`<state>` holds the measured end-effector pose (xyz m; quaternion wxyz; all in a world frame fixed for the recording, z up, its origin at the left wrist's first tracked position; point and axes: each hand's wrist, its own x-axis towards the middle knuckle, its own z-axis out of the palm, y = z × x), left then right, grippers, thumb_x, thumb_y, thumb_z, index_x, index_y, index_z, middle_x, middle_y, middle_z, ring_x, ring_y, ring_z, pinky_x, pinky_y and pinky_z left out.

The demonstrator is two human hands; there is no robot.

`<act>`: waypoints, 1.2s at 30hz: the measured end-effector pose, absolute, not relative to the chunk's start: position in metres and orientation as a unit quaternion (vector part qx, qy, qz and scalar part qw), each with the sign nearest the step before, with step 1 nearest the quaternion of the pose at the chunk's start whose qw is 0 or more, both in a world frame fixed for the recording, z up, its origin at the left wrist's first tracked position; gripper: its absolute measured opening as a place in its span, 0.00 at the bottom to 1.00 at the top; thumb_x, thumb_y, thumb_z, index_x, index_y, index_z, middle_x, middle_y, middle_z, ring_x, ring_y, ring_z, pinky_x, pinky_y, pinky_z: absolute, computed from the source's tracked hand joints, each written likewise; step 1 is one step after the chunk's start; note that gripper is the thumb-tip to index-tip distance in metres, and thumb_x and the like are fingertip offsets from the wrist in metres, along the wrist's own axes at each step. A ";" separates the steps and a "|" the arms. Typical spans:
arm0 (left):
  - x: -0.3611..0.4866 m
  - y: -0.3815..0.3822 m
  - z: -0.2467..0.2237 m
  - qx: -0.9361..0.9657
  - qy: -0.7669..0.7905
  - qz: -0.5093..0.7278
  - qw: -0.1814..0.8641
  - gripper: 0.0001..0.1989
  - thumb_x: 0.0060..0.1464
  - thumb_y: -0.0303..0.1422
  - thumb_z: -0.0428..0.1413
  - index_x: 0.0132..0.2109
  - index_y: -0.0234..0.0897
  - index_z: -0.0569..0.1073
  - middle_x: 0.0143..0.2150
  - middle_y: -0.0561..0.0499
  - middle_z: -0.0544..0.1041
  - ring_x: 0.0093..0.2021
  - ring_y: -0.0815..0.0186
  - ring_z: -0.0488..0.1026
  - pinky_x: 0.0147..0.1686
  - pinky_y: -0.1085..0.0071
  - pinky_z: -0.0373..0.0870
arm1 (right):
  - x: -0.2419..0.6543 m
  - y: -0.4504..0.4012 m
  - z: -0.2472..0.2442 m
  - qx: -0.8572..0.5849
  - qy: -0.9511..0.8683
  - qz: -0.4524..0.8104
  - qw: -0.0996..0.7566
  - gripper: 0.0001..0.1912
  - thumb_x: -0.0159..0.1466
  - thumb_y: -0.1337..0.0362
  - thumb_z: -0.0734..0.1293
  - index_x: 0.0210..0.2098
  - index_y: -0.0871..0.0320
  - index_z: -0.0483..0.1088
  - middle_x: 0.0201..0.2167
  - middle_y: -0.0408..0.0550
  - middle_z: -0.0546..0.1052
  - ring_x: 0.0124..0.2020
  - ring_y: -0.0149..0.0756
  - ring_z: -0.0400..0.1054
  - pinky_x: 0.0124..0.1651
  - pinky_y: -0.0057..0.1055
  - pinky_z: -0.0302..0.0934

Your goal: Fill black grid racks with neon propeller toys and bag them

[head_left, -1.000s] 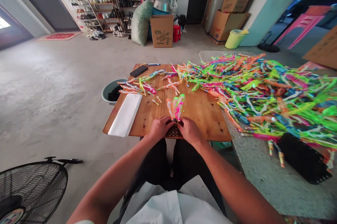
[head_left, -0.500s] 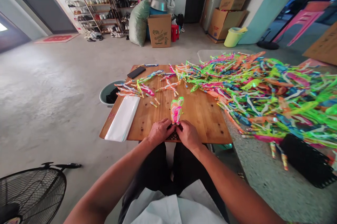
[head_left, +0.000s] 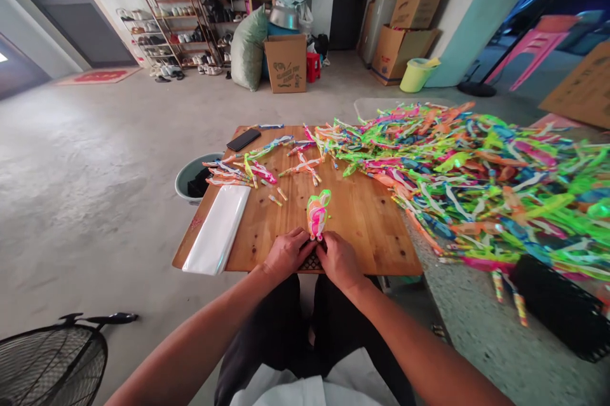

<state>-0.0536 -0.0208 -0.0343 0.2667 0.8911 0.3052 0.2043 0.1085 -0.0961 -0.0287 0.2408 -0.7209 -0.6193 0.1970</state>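
Observation:
My left hand (head_left: 284, 255) and my right hand (head_left: 339, 258) meet at the near edge of a wooden board (head_left: 362, 215). Together they pinch the lower end of a small bundle of neon pink, green and orange plastic toy pieces (head_left: 317, 213), which stands upright between the fingertips. Under the hands lies a black mesh piece (head_left: 312, 262), mostly hidden. Loose colourful pieces (head_left: 248, 168) are scattered across the board's far left.
A huge heap of neon plastic pieces (head_left: 476, 171) covers the table to the right. A stack of clear plastic bags (head_left: 216, 233) and a black phone (head_left: 243, 139) lie on the board's left side. A bucket (head_left: 193, 175) stands on the floor; a fan (head_left: 52, 361) sits lower left.
The bundle's pieces have been squeezed together into a tighter, narrower bunch between both hands. The view has tilted slightly; the hands stay at the board's near edge.

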 end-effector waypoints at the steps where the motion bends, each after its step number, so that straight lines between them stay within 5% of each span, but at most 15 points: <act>1: -0.057 -0.020 -0.029 0.891 0.300 0.190 0.282 0.15 0.69 0.39 0.50 0.39 0.36 0.74 0.36 0.48 0.74 0.35 0.68 0.72 0.36 0.75 0.66 | 0.111 -0.097 -0.023 -0.710 -0.626 0.217 0.238 0.07 0.68 0.70 0.63 0.43 0.60 0.73 0.41 0.52 0.79 0.44 0.40 0.73 0.44 0.29 0.59; 7: -0.085 0.042 0.013 0.889 0.276 0.045 0.362 0.07 0.63 0.37 0.58 0.44 0.42 0.79 0.39 0.52 0.80 0.36 0.67 0.76 0.37 0.75 0.67 | 0.169 -0.070 0.015 -0.643 -0.646 0.374 0.174 0.10 0.65 0.68 0.63 0.36 0.56 0.78 0.34 0.46 0.81 0.35 0.35 0.74 0.37 0.27 0.58; 11: -0.070 0.132 0.018 0.862 0.426 0.086 0.262 0.11 0.63 0.34 0.53 0.40 0.38 0.79 0.34 0.51 0.80 0.35 0.65 0.76 0.35 0.73 0.67 | 0.208 0.009 0.015 -0.732 -0.602 0.264 0.179 0.11 0.67 0.65 0.63 0.38 0.57 0.78 0.36 0.49 0.82 0.37 0.36 0.75 0.38 0.28 0.58; 15: -0.038 0.198 -0.002 0.860 0.484 0.068 0.147 0.12 0.59 0.36 0.58 0.48 0.37 0.78 0.46 0.44 0.80 0.46 0.57 0.77 0.44 0.67 0.70 | 0.202 0.091 -0.007 -0.771 -0.582 0.207 0.152 0.14 0.69 0.56 0.65 0.41 0.59 0.78 0.41 0.54 0.82 0.42 0.40 0.75 0.40 0.29 0.58; 21: -0.018 0.210 -0.025 0.876 0.471 0.045 0.099 0.10 0.60 0.35 0.56 0.33 0.36 0.79 0.37 0.44 0.78 0.40 0.58 0.76 0.41 0.66 0.69 | 0.181 0.118 -0.033 -0.766 -0.603 0.185 0.124 0.13 0.69 0.57 0.65 0.39 0.58 0.79 0.38 0.55 0.82 0.38 0.40 0.75 0.37 0.30 0.57; 25: -0.025 0.191 -0.021 0.880 0.448 0.109 0.114 0.11 0.59 0.35 0.57 0.30 0.36 0.78 0.33 0.45 0.77 0.33 0.60 0.74 0.34 0.68 0.66 | 0.198 0.090 -0.033 -0.769 -0.591 0.201 0.142 0.15 0.67 0.57 0.67 0.28 0.58 0.77 0.28 0.51 0.80 0.29 0.36 0.70 0.31 0.30 0.52; 30: -0.048 0.143 0.002 0.842 0.447 0.206 0.221 0.10 0.59 0.36 0.57 0.31 0.38 0.78 0.31 0.49 0.77 0.31 0.66 0.72 0.32 0.73 0.64 | 0.236 0.027 -0.034 -0.739 -0.545 0.319 0.235 0.15 0.62 0.55 0.67 0.26 0.58 0.77 0.18 0.40 0.71 0.21 0.28 0.61 0.24 0.26 0.47; 36: -0.095 0.044 0.003 0.708 0.528 0.251 0.397 0.15 0.59 0.45 0.57 0.36 0.38 0.79 0.30 0.54 0.78 0.30 0.68 0.72 0.30 0.74 0.64 | 0.205 -0.079 -0.026 -0.664 -0.327 0.467 0.484 0.20 0.59 0.46 0.71 0.34 0.58 0.73 0.16 0.35 0.66 0.17 0.28 0.58 0.19 0.25 0.54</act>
